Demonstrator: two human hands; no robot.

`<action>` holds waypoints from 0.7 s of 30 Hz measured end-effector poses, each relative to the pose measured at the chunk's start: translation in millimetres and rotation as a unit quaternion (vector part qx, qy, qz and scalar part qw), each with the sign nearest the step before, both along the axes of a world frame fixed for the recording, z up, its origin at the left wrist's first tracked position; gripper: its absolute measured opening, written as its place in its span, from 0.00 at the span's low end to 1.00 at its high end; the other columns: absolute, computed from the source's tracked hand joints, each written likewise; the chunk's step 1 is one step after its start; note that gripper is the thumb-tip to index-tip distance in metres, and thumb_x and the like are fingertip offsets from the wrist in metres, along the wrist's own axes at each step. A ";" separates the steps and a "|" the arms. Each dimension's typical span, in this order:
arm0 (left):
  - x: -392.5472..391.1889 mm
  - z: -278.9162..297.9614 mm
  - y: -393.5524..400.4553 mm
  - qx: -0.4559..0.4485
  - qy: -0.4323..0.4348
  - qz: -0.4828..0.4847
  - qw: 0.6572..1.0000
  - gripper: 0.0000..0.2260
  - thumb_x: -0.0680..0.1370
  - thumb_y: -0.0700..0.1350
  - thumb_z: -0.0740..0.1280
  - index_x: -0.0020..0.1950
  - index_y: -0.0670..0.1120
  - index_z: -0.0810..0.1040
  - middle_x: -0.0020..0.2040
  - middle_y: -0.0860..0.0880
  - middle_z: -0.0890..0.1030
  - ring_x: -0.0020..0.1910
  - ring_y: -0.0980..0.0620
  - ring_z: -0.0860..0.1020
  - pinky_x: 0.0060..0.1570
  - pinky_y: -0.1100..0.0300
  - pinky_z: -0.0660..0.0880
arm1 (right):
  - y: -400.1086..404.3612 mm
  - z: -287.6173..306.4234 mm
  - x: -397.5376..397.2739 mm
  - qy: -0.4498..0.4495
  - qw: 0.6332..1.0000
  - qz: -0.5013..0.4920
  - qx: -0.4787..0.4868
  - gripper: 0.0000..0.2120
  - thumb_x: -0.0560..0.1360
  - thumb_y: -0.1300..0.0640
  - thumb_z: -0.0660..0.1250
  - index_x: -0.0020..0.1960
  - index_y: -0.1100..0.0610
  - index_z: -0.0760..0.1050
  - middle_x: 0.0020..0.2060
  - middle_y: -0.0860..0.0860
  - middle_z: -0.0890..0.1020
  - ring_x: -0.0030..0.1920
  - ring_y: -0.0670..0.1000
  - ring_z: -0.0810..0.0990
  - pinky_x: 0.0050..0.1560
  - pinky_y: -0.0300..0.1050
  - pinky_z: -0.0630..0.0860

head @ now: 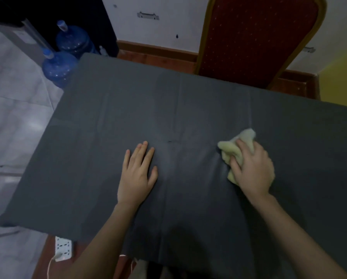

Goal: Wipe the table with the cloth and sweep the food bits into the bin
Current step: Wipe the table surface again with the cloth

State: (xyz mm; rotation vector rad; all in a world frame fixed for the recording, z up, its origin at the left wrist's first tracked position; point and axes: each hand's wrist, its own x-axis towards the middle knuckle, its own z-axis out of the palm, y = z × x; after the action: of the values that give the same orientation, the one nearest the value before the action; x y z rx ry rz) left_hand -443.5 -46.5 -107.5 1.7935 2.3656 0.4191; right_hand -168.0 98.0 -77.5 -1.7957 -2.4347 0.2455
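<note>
Taking the table point(108, 178) as landmark, w/ its dark grey cover. Below its near edge, at the left end, a white power strip point(63, 248) is lying on the floor w/ a plug in it, cord trailing toward the camera.

On the table, near the middle of its near half, the left hand point(137, 174) is lying flat, palm down, fingers spread and gripping nothing. Prob. it's pinning the cover so it isn't sliding or bunching while the other hand is rubbing; it may also be bracing the person leaning in.

To the right of it, also on the table's near half, the right hand point(253, 168) is pressing down, fingers curled around a bunched pale yellow-green cloth point(232, 150). The cloth is touching the tabletop, poking out left and far side of the knuckles. Bunching it is giving a thick pad to push w/; creases in the cover are radiating from the cloth, so pressure looks firm.

No food bits are showing on the table; light is dim, so small crumbs can't be ruled out. No bin in view either, so the sweep step looks not yet possible to judge.

Beyond the table's far edge a red chair point(255, 37) w/ gold frame is standing, right of centre. Off the far left corner, two blue water jugs point(66, 55) are sitting on the floor.
</note>
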 end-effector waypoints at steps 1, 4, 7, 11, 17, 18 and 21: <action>-0.2 -0.1 -0.2 0.000 -0.003 0.000 1.000 0.22 0.79 0.48 0.58 0.72 0.43 0.69 0.76 0.44 0.65 0.76 0.48 0.61 0.76 0.45 0.54 | 0.6 0.1 -20.8 0.000 1.000 0.028 -0.001 0.25 0.71 0.49 0.65 0.68 0.52 0.72 0.59 0.61 0.74 0.51 0.64 0.74 0.47 0.57 0.72; -1.9 -1.5 -1.1 0.002 -0.009 -0.003 1.000 0.22 0.78 0.47 0.59 0.72 0.43 0.69 0.76 0.45 0.65 0.76 0.48 0.61 0.75 0.45 0.56 | -18.8 2.1 -65.3 0.002 0.990 0.144 -0.006 0.30 0.67 0.52 0.72 0.68 0.49 0.72 0.60 0.59 0.75 0.50 0.61 0.75 0.49 0.52 0.68; -4.3 -1.7 -1.6 0.007 -0.014 -0.005 1.000 0.22 0.78 0.47 0.59 0.72 0.43 0.69 0.75 0.45 0.65 0.75 0.48 0.63 0.74 0.44 0.58 | -59.7 2.5 -68.5 0.028 0.963 0.264 -0.037 0.33 0.66 0.52 0.70 0.71 0.49 0.70 0.62 0.57 0.74 0.53 0.57 0.74 0.52 0.49 0.63; -4.2 -0.9 -2.8 0.009 -0.014 -0.013 1.000 0.22 0.79 0.46 0.59 0.72 0.42 0.69 0.75 0.44 0.66 0.75 0.48 0.62 0.75 0.44 0.57 | -100.7 -0.8 -10.3 0.026 0.950 0.297 -0.089 0.34 0.69 0.50 0.66 0.75 0.49 0.66 0.64 0.56 0.73 0.56 0.55 0.72 0.54 0.48 0.66; -1.0 -1.4 -0.8 -0.018 0.013 -0.017 1.000 0.22 0.80 0.47 0.55 0.72 0.40 0.68 0.75 0.42 0.65 0.76 0.46 0.61 0.75 0.43 0.55 | -81.3 12.9 113.6 -0.051 0.996 -0.041 -0.059 0.29 0.68 0.45 0.60 0.68 0.54 0.70 0.53 0.64 0.74 0.47 0.66 0.75 0.44 0.57 0.73; 0.3 -1.5 -0.7 -0.024 0.022 -0.022 0.999 0.22 0.80 0.47 0.55 0.72 0.40 0.68 0.75 0.42 0.65 0.76 0.45 0.61 0.75 0.43 0.55 | -72.8 15.3 124.2 -0.053 0.991 -0.117 -0.049 0.29 0.69 0.46 0.59 0.67 0.56 0.71 0.52 0.67 0.74 0.46 0.67 0.74 0.44 0.58 0.72; 5.4 -0.2 -0.1 -0.029 0.032 -0.008 0.999 0.22 0.79 0.44 0.56 0.71 0.39 0.68 0.75 0.41 0.65 0.75 0.44 0.62 0.74 0.40 0.55 | -46.8 16.2 121.3 -0.042 0.974 -0.221 -0.036 0.23 0.72 0.52 0.62 0.65 0.59 0.72 0.53 0.69 0.73 0.49 0.68 0.72 0.49 0.62 0.72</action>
State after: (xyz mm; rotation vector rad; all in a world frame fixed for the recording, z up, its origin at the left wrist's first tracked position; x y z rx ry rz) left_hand -438.1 -46.6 -107.8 1.8256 2.3781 0.2934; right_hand -46.7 51.3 -61.3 -2.3580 -2.0186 0.2219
